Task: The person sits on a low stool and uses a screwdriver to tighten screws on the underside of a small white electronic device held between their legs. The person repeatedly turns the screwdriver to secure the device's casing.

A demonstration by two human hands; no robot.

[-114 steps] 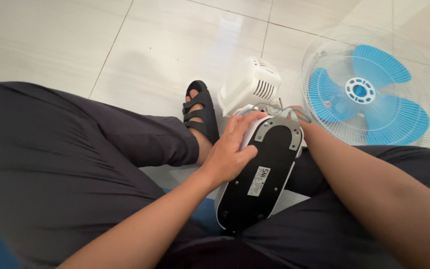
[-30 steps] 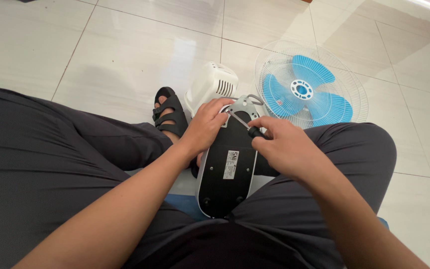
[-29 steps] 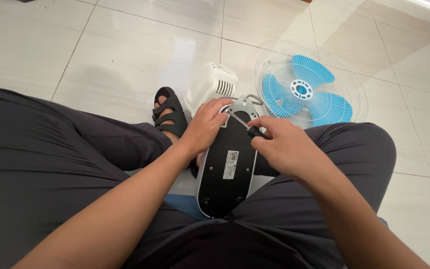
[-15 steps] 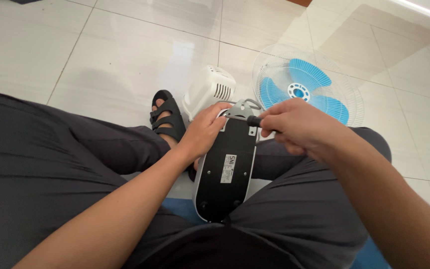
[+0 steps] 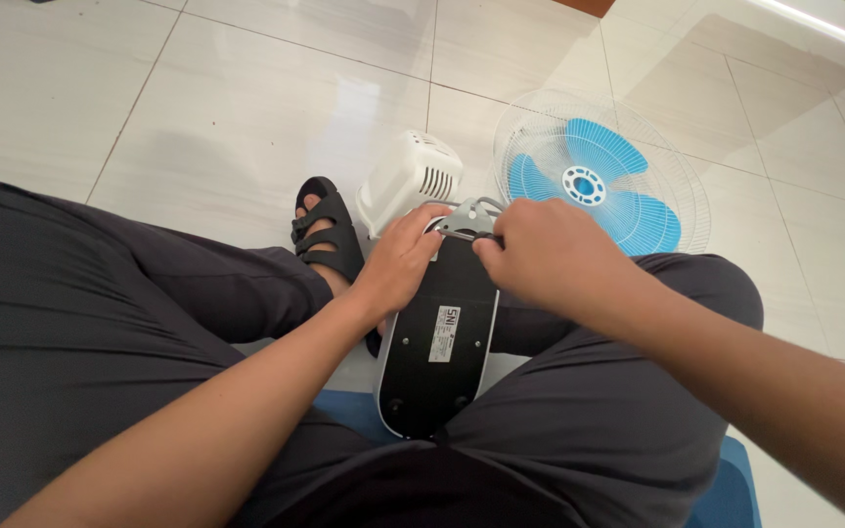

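Since half a second ago: right hand (image 5: pixel 550 262) drawn slightly inward along the top rim of the black fan base (image 5: pixel 442 337); left hand (image 5: pixel 401 266) unchanged on the left rim.

Item: fan base, oval, underside up, propped between the knees just below both sets of fingers.
Right fingers: closed around a small grey metal part (image 5: pixel 468 217) at the top edge.
Left fingers: curled over the rim, clamping it.
Label: white rectangular sticker (image 5: pixel 445 333) at mid-base, below the fingers.
Beyond the fingers: white motor housing (image 5: pixel 410 183); blue-bladed fan head in a wire guard (image 5: pixel 599 186), flat on the tiled floor (image 5: pixel 246 108).

Risk, as judged: the base may slide off the lap if the left grip slackens; the metal part may pinch the right fingers.
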